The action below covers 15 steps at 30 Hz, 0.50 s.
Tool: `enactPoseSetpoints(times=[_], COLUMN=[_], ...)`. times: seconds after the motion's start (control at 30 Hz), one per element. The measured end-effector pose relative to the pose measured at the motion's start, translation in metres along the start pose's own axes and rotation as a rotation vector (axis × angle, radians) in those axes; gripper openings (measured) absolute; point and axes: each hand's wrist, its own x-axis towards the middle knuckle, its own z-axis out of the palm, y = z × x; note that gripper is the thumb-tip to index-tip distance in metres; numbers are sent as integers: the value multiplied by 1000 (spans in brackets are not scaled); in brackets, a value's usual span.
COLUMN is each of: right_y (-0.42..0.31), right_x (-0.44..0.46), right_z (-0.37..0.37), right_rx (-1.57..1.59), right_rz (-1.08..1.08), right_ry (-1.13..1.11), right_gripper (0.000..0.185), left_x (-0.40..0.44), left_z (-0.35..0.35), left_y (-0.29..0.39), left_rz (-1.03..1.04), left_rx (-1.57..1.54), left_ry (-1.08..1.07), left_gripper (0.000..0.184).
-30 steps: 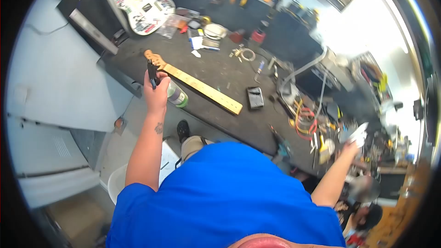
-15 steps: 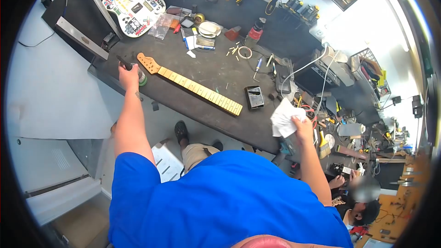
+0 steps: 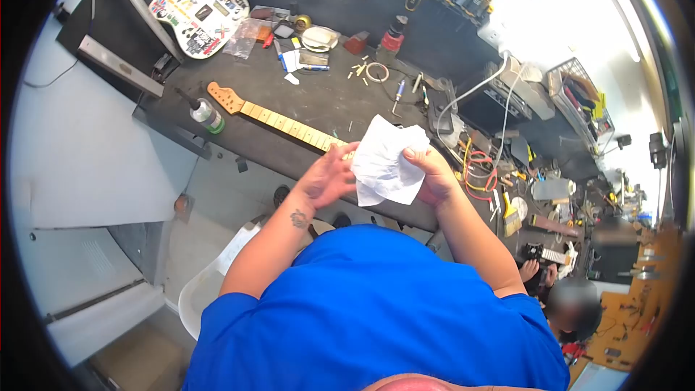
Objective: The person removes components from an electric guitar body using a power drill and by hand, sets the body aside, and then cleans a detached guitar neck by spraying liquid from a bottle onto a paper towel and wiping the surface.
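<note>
My right hand (image 3: 436, 175) grips a crumpled white cloth or paper towel (image 3: 389, 163), thumb on top, in front of my body. Beside the cloth's left edge is my left hand (image 3: 329, 177), its fingers spread; whether the fingertips touch the cloth I cannot tell. Behind the hands, a guitar neck (image 3: 279, 121) lies diagonally on the dark workbench, frets up, its lower end hidden by my left hand and the cloth. A clear bottle with a black top and green label (image 3: 208, 116) stands near the headstock at the bench's left edge.
A sticker-covered white guitar body (image 3: 203, 14) lies at the back left. Further right are a ring of pale cord (image 3: 376, 72), a screwdriver (image 3: 399, 92), cables (image 3: 478, 166) and a paintbrush (image 3: 511, 219). Another person's hands (image 3: 532, 269) work at the lower right.
My left hand has let go of the bottle, which now stands on the bench, and moved right to the cloth. My right hand has brought the cloth left, towards the middle.
</note>
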Motion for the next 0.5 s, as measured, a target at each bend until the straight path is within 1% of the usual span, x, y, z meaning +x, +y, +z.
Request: enactPoseSetpoints(times=[0.03,0.1,0.13,0.2,0.23,0.33,0.37,0.4,0.47,0.5], right_y=[-2,-3,-3,1,2,-1,-1,2,8,4], right_x=[4,9,10,8,5,-4,-5,-7,-11,-17], right_z=[4,4,2,0,0,1,1,-1,-10,-9], right_rx=[-21,-72,-95,-22,18,376,396,415,459,510], right_rz=[-5,-8,-15,-28,-43,41,42,30,11,-1], right_ry=[-34,-32,-27,-9,3,-112,-125,-87,-12,-15], right_gripper=[51,53,54,54,55,64,63,62,59,57], left_x=[0,-2,1,8,6,4,4,4,1,-2], left_z=[17,43,37,25,27,27,26,31,42,53], left_y=[0,2,2,5,7,7,7,6,2,3], left_rz=[27,70,152,300,343,368,350,334,301,276], left_rx=[-44,-132,-1,267,263,251,258,231,179,112], left_ry=[38,108,141,198,223,216,232,243,274,245], left_gripper=[60,49,42,28,11,8,5,5,10,13])
